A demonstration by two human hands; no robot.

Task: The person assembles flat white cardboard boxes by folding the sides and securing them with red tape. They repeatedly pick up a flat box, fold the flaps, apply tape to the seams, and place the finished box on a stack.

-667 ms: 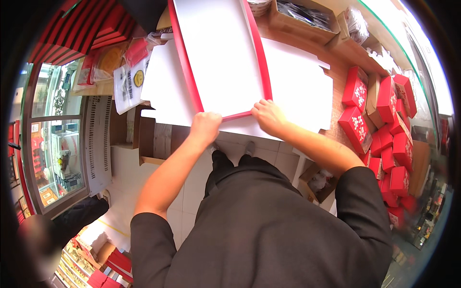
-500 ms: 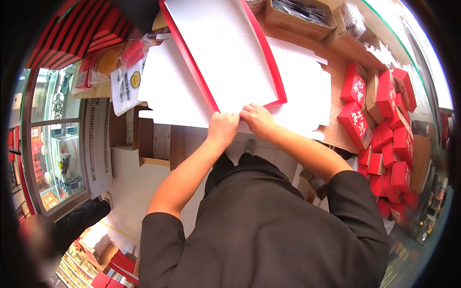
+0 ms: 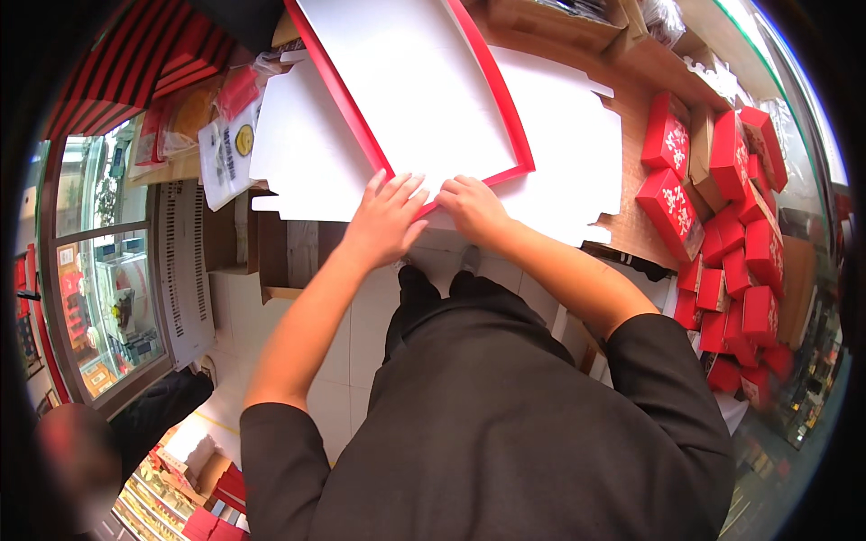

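Observation:
A shallow cardboard box [image 3: 415,86], white inside with red walls, lies slanted on flat white die-cut card [image 3: 573,135] at the table's near edge. My left hand [image 3: 388,219] is at the box's near left corner, fingers spread and lying against the red wall, thumb apart. Just right of it, my right hand [image 3: 474,207] has its fingers curled over the near wall, pinching it. Part of that near wall is hidden behind the hands. The box's far end runs out of the top of the picture.
Several small red boxes [image 3: 667,216] are piled at the right. Brown cartons [image 3: 559,22] with packed goods line the table's back. Plastic bags [image 3: 225,149] lie at the left end, near a glass-fronted cabinet [image 3: 104,225]. Another person's dark sleeve [image 3: 162,406] shows at lower left.
My left hand has loosened its closed grip, spread its fingers and shifted left along the box's near corner. My right hand stays on the near wall, its fingers curled.

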